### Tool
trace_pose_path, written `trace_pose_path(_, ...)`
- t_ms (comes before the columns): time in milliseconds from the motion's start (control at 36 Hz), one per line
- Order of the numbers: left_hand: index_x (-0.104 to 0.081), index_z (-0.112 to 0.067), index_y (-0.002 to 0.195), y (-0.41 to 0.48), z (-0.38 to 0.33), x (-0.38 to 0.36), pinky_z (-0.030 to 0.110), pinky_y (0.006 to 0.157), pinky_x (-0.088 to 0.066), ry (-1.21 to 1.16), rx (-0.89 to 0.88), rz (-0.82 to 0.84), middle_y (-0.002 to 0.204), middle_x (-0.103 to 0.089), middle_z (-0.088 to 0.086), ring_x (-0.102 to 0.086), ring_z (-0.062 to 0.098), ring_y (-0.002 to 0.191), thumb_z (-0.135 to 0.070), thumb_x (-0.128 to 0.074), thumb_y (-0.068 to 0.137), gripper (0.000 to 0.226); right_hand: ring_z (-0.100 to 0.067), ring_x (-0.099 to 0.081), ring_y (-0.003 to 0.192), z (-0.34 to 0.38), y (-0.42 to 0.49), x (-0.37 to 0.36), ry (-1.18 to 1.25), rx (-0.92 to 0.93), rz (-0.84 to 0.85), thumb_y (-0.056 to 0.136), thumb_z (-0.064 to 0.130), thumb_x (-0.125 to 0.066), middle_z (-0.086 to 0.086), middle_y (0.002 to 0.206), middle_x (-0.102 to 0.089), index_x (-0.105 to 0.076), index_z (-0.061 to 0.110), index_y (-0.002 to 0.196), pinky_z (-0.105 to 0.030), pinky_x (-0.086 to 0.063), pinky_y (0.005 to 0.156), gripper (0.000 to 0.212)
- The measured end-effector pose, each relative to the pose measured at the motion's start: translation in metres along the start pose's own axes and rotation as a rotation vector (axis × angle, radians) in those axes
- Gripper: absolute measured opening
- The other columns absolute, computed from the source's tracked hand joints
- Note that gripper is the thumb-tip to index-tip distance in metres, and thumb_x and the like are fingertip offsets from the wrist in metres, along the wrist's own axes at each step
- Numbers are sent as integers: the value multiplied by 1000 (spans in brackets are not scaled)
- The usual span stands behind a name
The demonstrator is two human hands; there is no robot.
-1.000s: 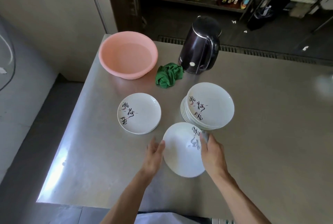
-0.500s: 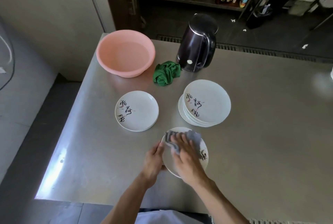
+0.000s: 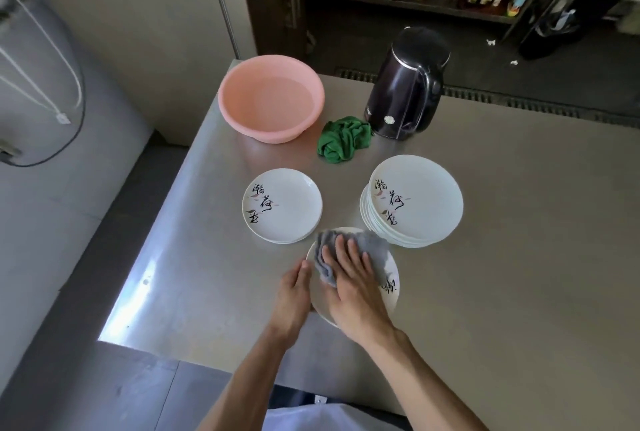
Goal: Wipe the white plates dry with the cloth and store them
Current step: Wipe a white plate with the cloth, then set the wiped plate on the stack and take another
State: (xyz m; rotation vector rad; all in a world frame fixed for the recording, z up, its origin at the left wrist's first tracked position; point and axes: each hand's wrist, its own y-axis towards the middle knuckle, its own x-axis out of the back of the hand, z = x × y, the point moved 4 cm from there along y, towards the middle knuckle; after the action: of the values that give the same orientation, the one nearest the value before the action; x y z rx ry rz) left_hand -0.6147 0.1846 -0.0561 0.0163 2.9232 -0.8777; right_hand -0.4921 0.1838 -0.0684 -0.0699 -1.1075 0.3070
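While the right hand (image 3: 349,285) lay flat on the grey cloth (image 3: 375,250), fingers straight and slightly spread, it pressed the cloth onto the white plate (image 3: 391,292) nearest the person, on the steel surface (image 3: 502,292). Left hand (image 3: 294,295) sat against that plate's left rim, fingers mostly straight, touching the edge, no visible curl round it. Cloth covered the plate's far half, and black lettering showed at its right side. Single lettered plate (image 3: 282,205) sat just beyond-left; contact with the wiped plate couldn't be told. Plate stack (image 3: 419,198) sat beyond-right, near the cloth. Crumpled green cloth (image 3: 343,139) lay farther back between the pink basin (image 3: 273,98) and dark kettle (image 3: 405,84), against the kettle's base.
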Motion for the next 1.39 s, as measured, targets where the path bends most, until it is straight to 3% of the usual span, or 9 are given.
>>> trace_pose_path(194, -64, -15, 121, 5, -10, 11, 42, 62, -62, -126, -55, -221, 100, -77, 1, -75, 21, 90, -28, -33, 113, 34, -5, -9, 152, -19, -33, 14, 37, 244, 36, 104, 34, -40, 14, 161, -27, -45, 25, 149, -30, -1, 124, 47)
trace_pose_path(333, -63, -24, 120, 0, -29, 26, 60, 76, -59, 74, -251, -432, 107, -69, 5, -65, 31, 100, -22, -32, 113, 32, -1, -27, 146, -55, -56, 20, 249, 2, -18, 106, 31, -41, 20, 154, -35, -47, 28, 148, -21, -19, 120, 43)
trace_pose_path(417, -62, -35, 101, -6, -38, 30, 56, 69, -57, 87, -292, -533, 99, -64, 8, -58, 32, 92, -23, -32, 112, 35, 18, -57, 97, -74, -69, 19, 569, -334, -1, 98, 55, -35, 44, 103, -61, -58, 60, 114, -6, -42, 83, 29)
trace_pose_path(583, -65, -37, 119, 0, -63, 2, 30, 64, -62, -115, -268, -436, 105, -68, -27, -66, -4, 98, -30, -34, 113, 33, 2, -47, 53, -95, -70, 7, 733, -486, -7, 104, 38, -43, 22, 58, -58, -61, 27, 79, -16, -37, 55, 32)
trace_pose_path(722, -63, -23, 133, 18, -76, -46, 33, 64, -61, -190, -210, -366, 127, -65, -5, -64, 15, 113, -30, -38, 112, 34, -7, -66, 76, -98, -63, 7, 793, -504, 8, 104, 36, -46, 6, 82, -72, -67, 20, 91, -28, -50, 72, 30)
trace_pose_path(1028, -58, -18, 113, 39, -76, -115, 36, 62, -63, -131, -101, -404, 97, -62, -3, -62, 12, 88, -18, -44, 107, 16, 9, -62, 93, -102, -61, 21, 877, -529, 41, 103, 31, -42, 15, 98, -69, -66, 24, 103, -8, -45, 76, 25)
trace_pose_path(1139, -63, -7, 101, 42, -72, -121, 44, 71, -65, -15, -172, -406, 88, -65, 2, -66, 20, 88, -24, -51, 102, 21, 2, -63, 95, -103, -62, 21, 887, -528, 53, 103, 31, -41, 9, 101, -70, -66, 17, 103, -21, -50, 86, 28)
trace_pose_path(1222, -67, -28, 86, 40, -74, -128, 51, 83, -61, 118, -244, -343, 82, -68, -1, -68, 24, 82, -33, -47, 93, 22, -3, -65, 96, -103, -61, 19, 897, -536, 67, 103, 31, -40, 8, 99, -69, -64, 12, 102, -14, -48, 80, 31)
trace_pose_path(1389, -63, -21, 99, 49, -66, -129, 40, 95, -50, 432, -224, -185, 97, -60, 21, -52, 41, 119, -11, -46, 94, 21, 2, -61, 90, -99, -53, 19, 1031, -654, 63, 103, 38, -43, 11, 101, -65, -59, 22, 111, -13, -45, 76, 24)
